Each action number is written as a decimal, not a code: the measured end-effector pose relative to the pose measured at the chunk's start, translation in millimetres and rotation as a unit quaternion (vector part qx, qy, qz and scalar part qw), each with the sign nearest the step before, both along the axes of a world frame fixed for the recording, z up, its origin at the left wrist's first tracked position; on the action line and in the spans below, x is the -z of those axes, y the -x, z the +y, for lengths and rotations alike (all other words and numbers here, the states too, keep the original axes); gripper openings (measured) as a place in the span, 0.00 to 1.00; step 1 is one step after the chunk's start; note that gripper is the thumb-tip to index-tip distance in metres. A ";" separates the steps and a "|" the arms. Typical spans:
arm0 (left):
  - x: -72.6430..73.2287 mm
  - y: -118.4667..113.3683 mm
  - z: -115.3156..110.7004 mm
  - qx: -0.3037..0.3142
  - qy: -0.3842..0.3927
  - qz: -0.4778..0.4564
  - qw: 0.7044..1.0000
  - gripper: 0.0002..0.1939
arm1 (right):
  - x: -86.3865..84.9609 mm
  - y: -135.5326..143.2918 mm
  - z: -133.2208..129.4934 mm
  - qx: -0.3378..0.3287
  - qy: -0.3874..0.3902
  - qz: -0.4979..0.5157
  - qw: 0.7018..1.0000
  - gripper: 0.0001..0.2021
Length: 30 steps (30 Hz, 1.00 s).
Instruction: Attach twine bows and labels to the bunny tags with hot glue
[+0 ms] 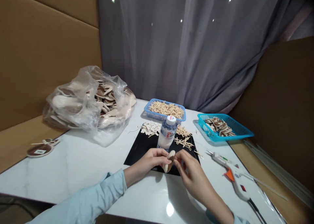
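Above the black mat's near edge, my left hand (155, 159) pinches a small brown-and-cream plush piece (169, 166) shaped like an ear, tilted on its side. My right hand (190, 166) has thumb and fingers pressed together at the right side of that piece; whatever lies between the fingertips is hidden. Just beyond my hands, a clear bottle (167, 135) with a white cap and red lettering stands on the black mat (137, 152). Beside it on the mat lie small beige cord bows (183, 143) and a heap of white paper-like bits (150, 128).
A clear plastic bag (89, 102) of plush pieces stands left. A blue basket (147, 110) holds many bows; a teal basket (213, 137) holds plush pieces with bows. A corded glue gun (236, 176) lies right. One tagged plush piece with a bow (40, 150) lies far left.
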<state>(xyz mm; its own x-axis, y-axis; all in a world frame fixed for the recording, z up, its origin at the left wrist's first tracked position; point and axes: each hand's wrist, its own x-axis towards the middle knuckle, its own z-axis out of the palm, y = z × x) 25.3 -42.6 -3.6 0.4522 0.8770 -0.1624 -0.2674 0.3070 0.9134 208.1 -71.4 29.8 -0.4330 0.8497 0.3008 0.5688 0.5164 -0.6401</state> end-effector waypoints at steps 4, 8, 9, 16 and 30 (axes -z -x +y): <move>-0.8 0.4 0.5 0.018 0.018 -0.026 0.999 0.10 | -5.9 -1.0 0.9 -0.012 0.027 0.027 0.999 0.09; 0.2 0.2 1.0 0.033 0.027 -0.051 0.998 0.05 | -6.9 -0.4 1.3 -0.008 0.031 0.035 0.999 0.09; 0.6 0.3 0.9 0.037 0.029 -0.055 0.997 0.04 | -6.6 0.1 1.8 -0.005 0.027 0.037 0.999 0.09; 0.4 2.3 -0.9 0.058 0.041 -0.068 0.995 0.05 | -0.5 -1.0 11.2 0.009 0.023 0.059 0.998 0.09; -3.8 0.3 -5.4 0.096 0.029 -0.062 0.993 0.04 | -2.9 0.0 26.9 -0.018 0.174 0.186 0.967 0.17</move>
<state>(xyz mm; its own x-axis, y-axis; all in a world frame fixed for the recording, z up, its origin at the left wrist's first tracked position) 25.0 -48.0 0.1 0.6296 0.7635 -0.1438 -0.3073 0.4147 0.8565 208.1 -44.6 32.7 -0.3814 0.9138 0.1395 0.2522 0.2480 -0.9354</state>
